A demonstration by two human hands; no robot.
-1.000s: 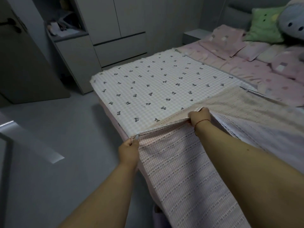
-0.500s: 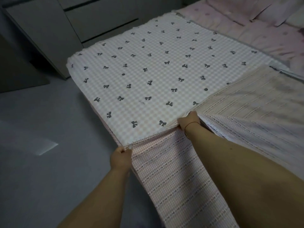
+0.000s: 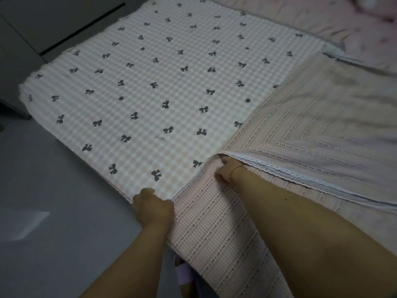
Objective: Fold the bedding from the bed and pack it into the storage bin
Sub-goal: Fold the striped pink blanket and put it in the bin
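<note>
A pink-and-white gingham blanket (image 3: 171,87) printed with dark bows and dots is laid flat across the foot of the bed (image 3: 354,24). Its reverse side (image 3: 311,117), woven in fine pink check with dashed stripes, is folded back over the right portion, and a white scalloped lace trim (image 3: 285,177) is exposed along the folded edge. A further length of the striped side is draped over the near edge of the mattress toward the floor. The near corner of the blanket is gripped by the left hand (image 3: 153,208), fingers curled round the fabric. The fold edge is pinched by the right hand (image 3: 227,171), whose fingertips are tucked under the cloth; a thin red cord is worn at that wrist. The mattress beyond is covered by a rumpled pink patterned sheet. A grey floor (image 3: 43,190) is seen at left, with grey cabinet fronts (image 3: 53,24) at upper left. A lilac slipper (image 3: 184,274) is visible below the draped cloth
</note>
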